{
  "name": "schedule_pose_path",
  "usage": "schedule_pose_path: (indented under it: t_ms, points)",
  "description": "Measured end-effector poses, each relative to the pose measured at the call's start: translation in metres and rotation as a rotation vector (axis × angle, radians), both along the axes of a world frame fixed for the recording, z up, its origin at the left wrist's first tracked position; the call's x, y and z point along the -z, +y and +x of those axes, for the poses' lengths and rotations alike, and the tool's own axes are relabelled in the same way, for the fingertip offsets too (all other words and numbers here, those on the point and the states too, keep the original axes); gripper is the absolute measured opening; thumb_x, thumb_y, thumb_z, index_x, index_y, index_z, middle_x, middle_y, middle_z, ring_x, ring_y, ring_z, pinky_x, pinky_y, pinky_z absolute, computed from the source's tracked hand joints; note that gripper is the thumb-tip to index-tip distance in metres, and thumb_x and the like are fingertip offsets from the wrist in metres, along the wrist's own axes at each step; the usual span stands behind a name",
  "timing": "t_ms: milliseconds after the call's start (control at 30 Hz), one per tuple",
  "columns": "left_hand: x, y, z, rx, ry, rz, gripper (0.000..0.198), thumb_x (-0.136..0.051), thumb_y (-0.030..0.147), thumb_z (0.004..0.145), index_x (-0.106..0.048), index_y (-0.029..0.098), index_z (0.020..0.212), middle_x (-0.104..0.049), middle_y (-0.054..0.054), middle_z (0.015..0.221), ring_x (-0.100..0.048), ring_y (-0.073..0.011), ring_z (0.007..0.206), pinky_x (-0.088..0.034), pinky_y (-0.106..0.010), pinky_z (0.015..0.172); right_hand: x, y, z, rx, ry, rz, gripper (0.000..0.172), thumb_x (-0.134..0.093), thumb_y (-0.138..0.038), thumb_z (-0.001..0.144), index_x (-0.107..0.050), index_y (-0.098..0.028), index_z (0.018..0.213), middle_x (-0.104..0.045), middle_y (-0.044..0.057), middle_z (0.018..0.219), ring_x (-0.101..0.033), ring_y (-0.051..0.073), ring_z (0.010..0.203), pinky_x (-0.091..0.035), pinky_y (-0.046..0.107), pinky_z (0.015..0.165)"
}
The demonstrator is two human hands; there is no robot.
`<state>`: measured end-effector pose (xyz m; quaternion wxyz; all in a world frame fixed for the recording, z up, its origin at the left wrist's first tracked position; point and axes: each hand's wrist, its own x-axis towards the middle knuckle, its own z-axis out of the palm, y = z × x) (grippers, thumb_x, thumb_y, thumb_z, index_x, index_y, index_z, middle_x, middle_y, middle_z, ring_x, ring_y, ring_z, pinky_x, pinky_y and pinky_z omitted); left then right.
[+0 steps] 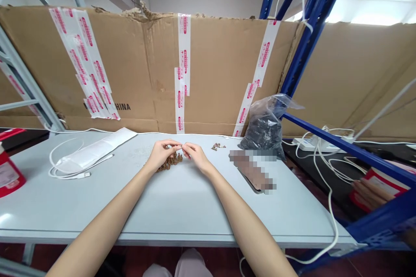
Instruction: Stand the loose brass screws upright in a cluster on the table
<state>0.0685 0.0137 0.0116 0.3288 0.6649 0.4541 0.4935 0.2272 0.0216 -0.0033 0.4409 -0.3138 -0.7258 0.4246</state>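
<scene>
In the head view, my left hand (pixel 163 155) and right hand (pixel 196 157) come together at the fingertips, pinching a tiny piece (pixel 181 146) just above a brown clump (pixel 171 161) on the table (pixel 65 207). Too light a pinch could drop the piece. A careless wrist could knock the clump and scatter it toward the small cluster (pixel 218 146) nearby.

This view comes from a camera worn on the person's head, facing forward and down over a pale grey desk (pixel 74 207). It sits close above the left hand (pixel 161 155) and right hand (pixel 196 157), takes in the desk's near edge, and reaches a taped cardboard sheet (pixel 221 69) beyond.
</scene>
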Motion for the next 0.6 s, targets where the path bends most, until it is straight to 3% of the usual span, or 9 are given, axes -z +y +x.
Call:
schedule_pose_path:
  t_ms: [367,600]
  points:
    - [0.0062,0.0021,-0.0051,0.015,0.235,0.186,0.025,-0.051,0.034,0.077,-0.068,0.017,0.082,-0.064,-0.006,0.086,-0.053,-0.01,0.054,-0.046,-0.023,0.05,-0.0015,-0.0036,0.0038,0.139,-0.157,0.15,0.034,-0.037,-0.043,0.082,-0.038,-0.017,0.058,-0.031,-0.004,0.056,-0.03,0.009,0.056,-0.024,0.021,0.054]
    - [0.005,0.0023,-0.0059,-0.02,0.347,0.349,0.019,-0.053,0.031,0.077,-0.067,0.019,0.079,-0.066,-0.005,0.082,-0.059,-0.0158,0.077,-0.046,-0.026,0.068,-0.0014,-0.0046,0.0025,0.155,-0.17,0.13,0.034,-0.037,-0.04,0.082,-0.038,-0.017,0.056,-0.032,-0.004,0.054,-0.031,0.009,0.055,-0.024,0.021,0.055]
